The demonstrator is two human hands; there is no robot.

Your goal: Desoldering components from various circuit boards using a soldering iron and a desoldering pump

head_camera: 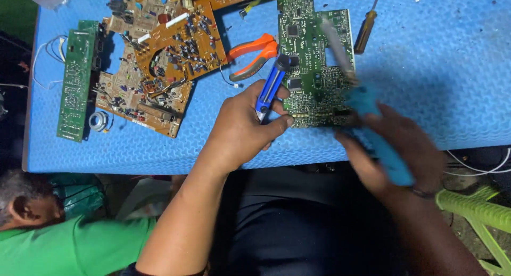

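My left hand (242,128) grips a blue pen-shaped tool (270,88) with a black tip, and its thumb presses the near edge of a green circuit board (311,47) on the blue mat. My right hand (396,148), blurred by motion, holds a light-blue-handled soldering iron (372,129). The iron's metal shaft (336,47) lies over the right part of the green board.
Orange-handled pliers (250,55) lie left of the green board. Brown circuit boards (159,58) and a narrow green board (74,81) sit at the left. A screwdriver (366,28) lies at the right. Another person in a green shirt (58,244) is at the lower left. A green plastic chair (474,212) stands at the right.
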